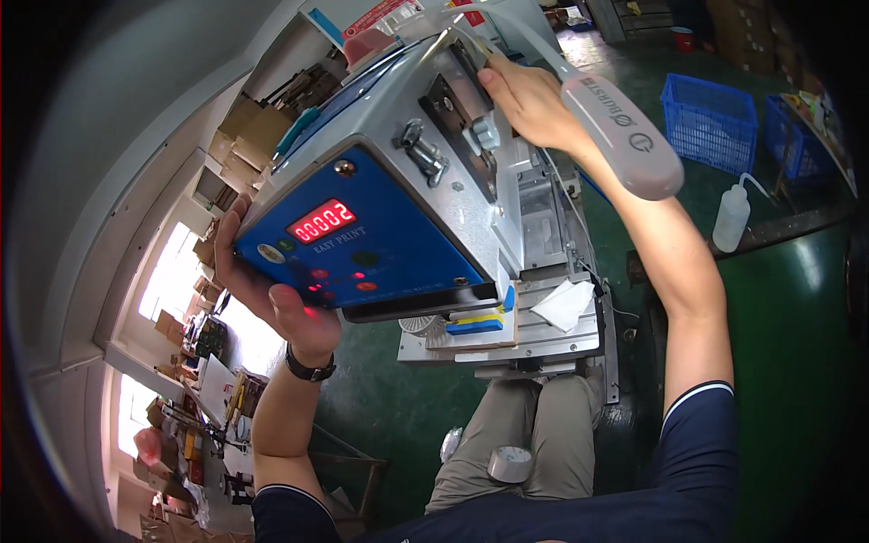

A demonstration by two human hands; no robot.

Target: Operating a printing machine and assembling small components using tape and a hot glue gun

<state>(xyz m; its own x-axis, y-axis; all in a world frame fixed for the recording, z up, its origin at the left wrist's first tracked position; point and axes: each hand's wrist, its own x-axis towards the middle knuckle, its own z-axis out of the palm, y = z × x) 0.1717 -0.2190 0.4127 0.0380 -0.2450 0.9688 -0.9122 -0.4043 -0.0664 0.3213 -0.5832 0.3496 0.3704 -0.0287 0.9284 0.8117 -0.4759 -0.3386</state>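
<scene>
A grey metal printing machine [475, 195] with a blue front panel [398, 262] and a lit red display [321, 222] fills the middle, tilted in view. My left hand [299, 321], with a dark watch on its wrist, grips the panel's lower left corner. Its thumb lies in front, its fingers round the left edge. My right hand [534, 104] reaches to the machine's far right side. Its fingers close at a slotted metal part; what they hold there is hidden. Below the machine, a folded white cloth or paper [563, 305] and a blue-and-yellow block [478, 324] lie on the metal bed [543, 339].
A pale rounded lamp-like head [625, 136] on a curved neck hangs over my right forearm. Blue crates [711, 122] and a white squeeze bottle [731, 217] stand at right. A tape roll [510, 463] rests on my lap. Cluttered shelving and a bench [217, 389] line the left.
</scene>
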